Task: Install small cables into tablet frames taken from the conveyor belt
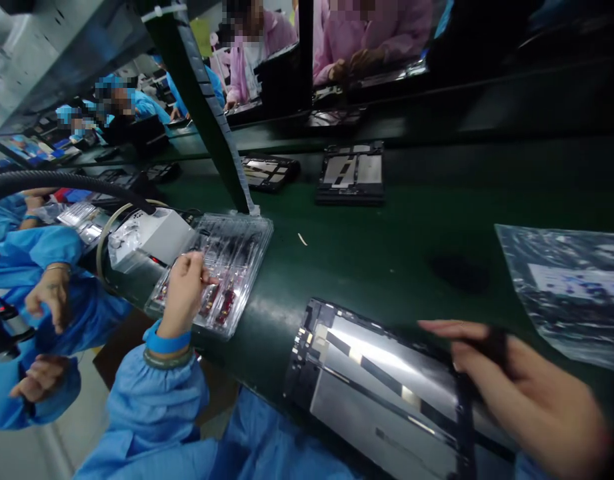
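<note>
My left hand (pixel 184 290) is over a clear plastic tray (pixel 259 257) at left centre, its thumb and fingers pinched together. Whatever they hold, if anything, is too small to make out. Small red circuit boards (pixel 227 303) lie in the tray's slots, right beside my fingertips. In front of me an opened tablet (pixel 381 387) lies at a slant, showing silver metal panels and black strips. Over its right end hovers my right hand (pixel 541 393), fingers stretched out, partly blurred. Something black shows around one of its fingers; contact with the tablet cannot be told.
Two more opened tablets, one (pixel 354 173) upright to view and one (pixel 269 172) farther left, lie across the green bench (pixel 411 220). A clear plastic bag (pixel 567 287) is at right. A white box (pixel 154 237) and a slanting post (pixel 201 100) stand near the tray. Co-workers sit left and opposite.
</note>
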`<control>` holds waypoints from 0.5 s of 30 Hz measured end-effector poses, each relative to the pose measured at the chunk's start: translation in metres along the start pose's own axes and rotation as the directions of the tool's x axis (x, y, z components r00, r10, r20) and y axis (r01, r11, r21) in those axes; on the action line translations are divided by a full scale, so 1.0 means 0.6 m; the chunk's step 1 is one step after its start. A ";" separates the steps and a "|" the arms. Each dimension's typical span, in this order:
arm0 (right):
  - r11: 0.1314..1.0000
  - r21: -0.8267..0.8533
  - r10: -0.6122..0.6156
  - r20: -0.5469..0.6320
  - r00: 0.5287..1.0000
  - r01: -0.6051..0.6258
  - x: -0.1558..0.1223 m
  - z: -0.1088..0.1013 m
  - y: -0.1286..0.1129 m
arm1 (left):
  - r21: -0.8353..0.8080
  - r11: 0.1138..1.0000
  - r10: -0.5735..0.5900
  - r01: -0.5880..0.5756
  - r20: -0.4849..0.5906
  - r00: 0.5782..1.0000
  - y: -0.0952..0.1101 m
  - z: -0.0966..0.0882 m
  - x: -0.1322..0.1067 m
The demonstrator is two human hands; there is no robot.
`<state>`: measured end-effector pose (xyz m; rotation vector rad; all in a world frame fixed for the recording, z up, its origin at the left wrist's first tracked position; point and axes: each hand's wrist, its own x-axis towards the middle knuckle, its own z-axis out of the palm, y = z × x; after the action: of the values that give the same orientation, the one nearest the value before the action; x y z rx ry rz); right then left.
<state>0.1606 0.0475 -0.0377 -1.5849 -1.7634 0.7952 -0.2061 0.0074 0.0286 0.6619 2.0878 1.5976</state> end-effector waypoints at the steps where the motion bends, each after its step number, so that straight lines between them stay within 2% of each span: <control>1: 1.000 0.006 -0.008 0.072 0.997 0.007 -0.001 -0.001 -0.008 | -0.067 0.993 -0.092 0.099 0.105 0.990 0.009 0.009 -0.010; 3: 0.998 0.050 -0.046 0.218 0.975 0.036 -0.003 0.000 -0.025 | -0.131 0.950 -0.234 0.283 0.298 0.925 0.024 0.027 -0.038; 4: 0.995 0.083 -0.078 0.258 0.963 0.058 -0.005 0.004 -0.033 | -0.146 0.915 -0.295 0.375 0.392 0.872 0.028 0.035 -0.056; 5: 0.990 0.118 -0.114 0.281 0.953 0.084 -0.006 0.008 -0.042 | -0.157 0.865 -0.350 0.476 0.492 0.797 0.030 0.045 -0.075; 6: 0.982 0.154 -0.150 0.294 0.944 0.108 -0.008 0.014 -0.052 | -0.152 0.790 -0.397 0.594 0.611 0.685 0.028 0.054 -0.096; 7: 0.972 0.197 -0.183 0.303 0.935 0.126 -0.010 0.020 -0.062 | -0.133 0.654 -0.416 0.745 0.759 0.501 0.023 0.065 -0.117; 8: 0.960 0.248 -0.208 0.305 0.929 0.133 -0.012 0.027 -0.072 | -0.069 0.519 -0.383 0.852 0.872 0.305 0.016 0.075 -0.137; 9: 0.945 0.302 -0.223 0.309 0.925 0.127 -0.012 0.033 -0.082 | 0.020 0.407 -0.317 0.913 0.941 0.121 0.008 0.085 -0.155; 10: 0.926 0.359 -0.236 0.318 0.918 0.114 -0.013 0.039 -0.092 | 0.108 0.337 -0.243 0.935 0.970 -0.024 0.000 0.095 -0.172; 11: 0.904 0.417 -0.251 0.328 0.911 0.099 -0.013 0.044 -0.100 | 0.169 0.329 -0.191 0.929 0.975 -0.110 -0.009 0.104 -0.187; 12: 0.882 0.464 -0.260 0.337 0.905 0.081 -0.012 0.048 -0.106 | 0.190 0.365 -0.156 0.911 0.978 -0.142 -0.016 0.112 -0.199; 13: 0.868 0.494 -0.254 0.347 0.903 0.054 -0.011 0.050 -0.111 | 0.169 0.444 -0.130 0.880 0.984 -0.123 -0.021 0.118 -0.209; 14: 0.864 0.504 -0.228 0.357 0.906 0.019 -0.011 0.051 -0.113 | 0.119 0.568 -0.114 0.814 0.991 -0.065 -0.025 0.123 -0.217; 15: 0.869 0.494 -0.183 0.364 0.913 -0.023 -0.011 0.050 -0.114 | 0.050 0.722 -0.099 0.690 0.995 0.032 -0.027 0.126 -0.223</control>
<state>0.0957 0.0339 -0.0030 -1.0464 -1.6931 1.4759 -0.0564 -0.0195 0.0009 0.5432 0.6556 0.7473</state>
